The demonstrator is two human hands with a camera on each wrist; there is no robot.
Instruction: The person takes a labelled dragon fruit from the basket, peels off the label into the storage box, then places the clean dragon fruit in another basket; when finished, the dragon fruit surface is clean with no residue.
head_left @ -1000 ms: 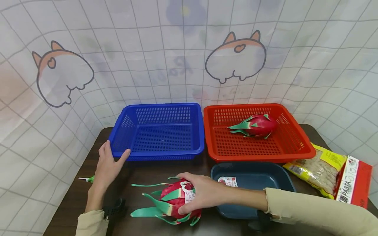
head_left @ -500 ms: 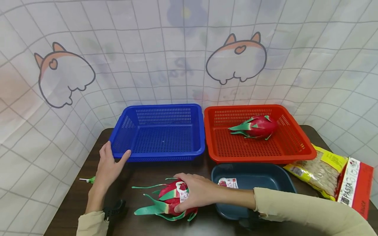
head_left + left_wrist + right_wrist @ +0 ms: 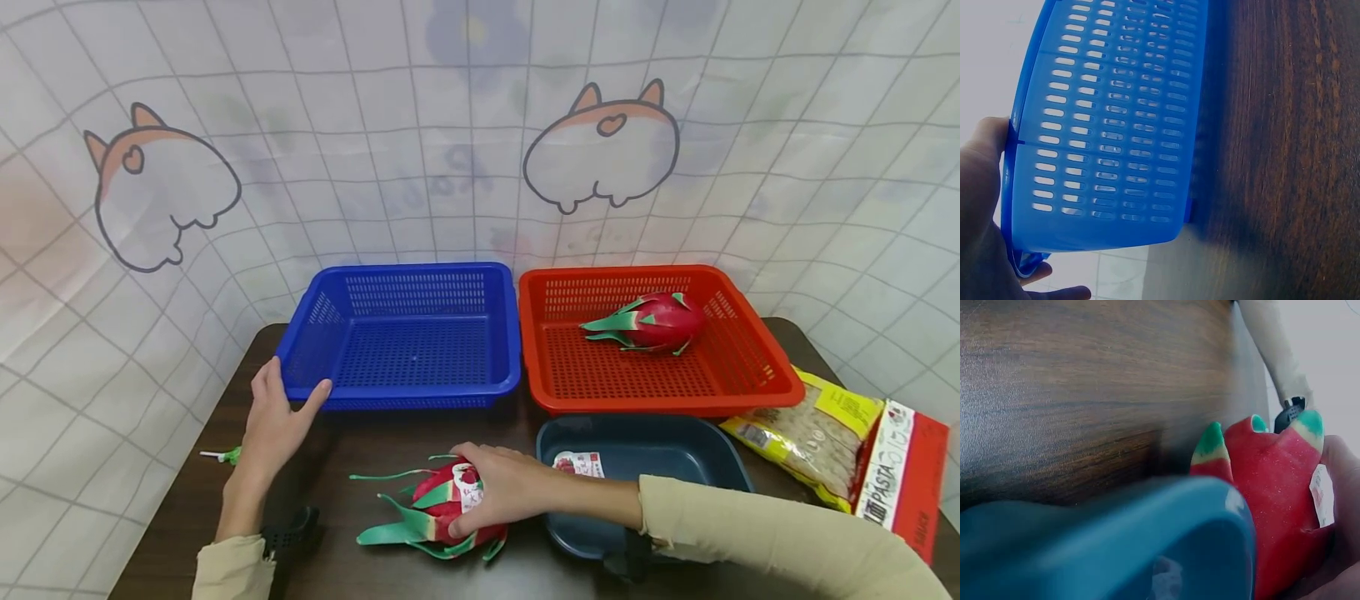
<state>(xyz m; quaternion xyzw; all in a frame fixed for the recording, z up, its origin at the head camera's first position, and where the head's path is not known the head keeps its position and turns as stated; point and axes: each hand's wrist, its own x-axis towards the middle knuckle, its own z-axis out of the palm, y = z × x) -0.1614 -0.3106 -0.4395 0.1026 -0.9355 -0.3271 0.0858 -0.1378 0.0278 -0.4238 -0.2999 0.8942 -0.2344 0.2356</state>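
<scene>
A red dragon fruit (image 3: 442,504) with green leaf tips and a white sticker is gripped by my right hand (image 3: 510,487) from the right side. Its leaves point left, over the dark table in front of me. In the right wrist view the fruit (image 3: 1272,500) sits against the palm, close beside the blurred rim of a dark blue tray (image 3: 1147,519). My left hand (image 3: 277,425) holds the front left corner of a blue basket (image 3: 420,390), thumb along the front rim. The left wrist view shows the basket's slotted wall (image 3: 1104,137); some fingers pass behind its corner.
A red basket (image 3: 637,400) with another dragon fruit (image 3: 663,321) stands back right. Before it is the dark blue tray (image 3: 675,454) with a printed label (image 3: 579,464). A yellow food bag (image 3: 810,433) and a pasta box (image 3: 903,479) lie right; a small green item (image 3: 231,456) lies left.
My right hand still grips the dragon fruit, whose leaf tips have shifted a little to the right. My left hand stays at the blue basket's corner.
</scene>
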